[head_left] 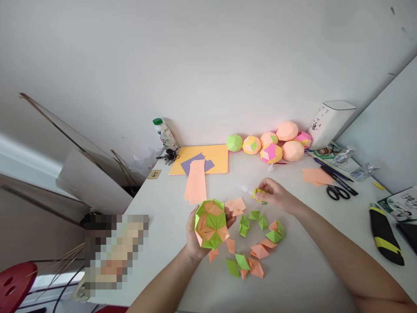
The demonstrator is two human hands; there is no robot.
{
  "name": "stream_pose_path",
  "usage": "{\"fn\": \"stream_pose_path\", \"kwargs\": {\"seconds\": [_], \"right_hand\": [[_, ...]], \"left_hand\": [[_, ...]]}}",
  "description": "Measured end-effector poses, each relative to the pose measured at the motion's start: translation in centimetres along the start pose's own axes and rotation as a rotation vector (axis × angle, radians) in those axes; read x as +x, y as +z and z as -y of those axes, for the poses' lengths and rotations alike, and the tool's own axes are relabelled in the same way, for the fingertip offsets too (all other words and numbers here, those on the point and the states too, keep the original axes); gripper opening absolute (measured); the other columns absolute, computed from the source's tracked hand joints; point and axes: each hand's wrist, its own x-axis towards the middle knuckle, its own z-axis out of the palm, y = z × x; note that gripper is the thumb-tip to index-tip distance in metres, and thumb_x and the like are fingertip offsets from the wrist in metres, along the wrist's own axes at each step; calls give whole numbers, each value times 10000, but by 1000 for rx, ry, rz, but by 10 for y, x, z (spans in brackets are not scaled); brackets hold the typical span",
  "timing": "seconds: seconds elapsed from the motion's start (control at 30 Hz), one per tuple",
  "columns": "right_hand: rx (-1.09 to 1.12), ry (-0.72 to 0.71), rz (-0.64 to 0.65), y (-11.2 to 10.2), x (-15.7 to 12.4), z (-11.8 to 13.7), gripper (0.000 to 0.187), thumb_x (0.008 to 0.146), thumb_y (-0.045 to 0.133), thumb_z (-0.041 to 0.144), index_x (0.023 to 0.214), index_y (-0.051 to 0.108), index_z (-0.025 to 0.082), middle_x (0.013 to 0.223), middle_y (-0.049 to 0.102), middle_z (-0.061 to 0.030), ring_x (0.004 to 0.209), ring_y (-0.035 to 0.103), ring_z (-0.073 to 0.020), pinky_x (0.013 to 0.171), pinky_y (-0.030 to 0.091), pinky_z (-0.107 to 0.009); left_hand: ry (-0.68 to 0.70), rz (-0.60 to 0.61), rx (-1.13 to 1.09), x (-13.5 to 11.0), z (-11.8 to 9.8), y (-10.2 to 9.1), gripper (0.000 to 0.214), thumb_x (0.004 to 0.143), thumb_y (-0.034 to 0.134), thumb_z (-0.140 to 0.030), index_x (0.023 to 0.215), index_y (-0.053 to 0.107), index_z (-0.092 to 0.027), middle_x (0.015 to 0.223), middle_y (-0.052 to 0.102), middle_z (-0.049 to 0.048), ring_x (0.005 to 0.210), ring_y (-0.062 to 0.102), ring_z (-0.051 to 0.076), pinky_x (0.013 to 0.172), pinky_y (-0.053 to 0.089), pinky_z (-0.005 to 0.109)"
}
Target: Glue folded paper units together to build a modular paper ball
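Note:
My left hand (194, 232) cups a half-built paper ball (211, 222) of green and peach folded pieces, its hollow inside facing me. To the right, my right hand (273, 193) grips a small glue bottle (259, 194) with a yellow label, its clear nozzle pointing left and apart from the ball. Below it on the table lie several loose folded paper units, among them a green unit (244, 226), a green-and-peach unit (275, 232) and a peach unit (259, 251). A peach paper piece (236, 205) rests just right of my left hand's fingers.
Finished paper balls (271, 153) line the wall at the back. Peach strips (196, 180) overlap a yellow sheet (216, 156) near a bottle (165, 134) and keys (170, 156). Scissors (339, 192), pens and a black-and-yellow utility knife (386, 237) lie at right. A white container (330, 124) stands behind.

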Motion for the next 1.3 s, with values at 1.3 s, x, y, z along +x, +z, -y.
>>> {"fn": "stream_pose_path", "kwargs": {"seconds": [1.3], "right_hand": [[36,-314,-139,60,-42,6,160,844,613,309,743,625,187,754,595,-37,717,558,-158,651,468,-288]], "left_hand": [[-130,-4,-37,2,10,1,462,831,447,-495,805,684,-99,797,676,126,810,636,265,768,483,387]]}}
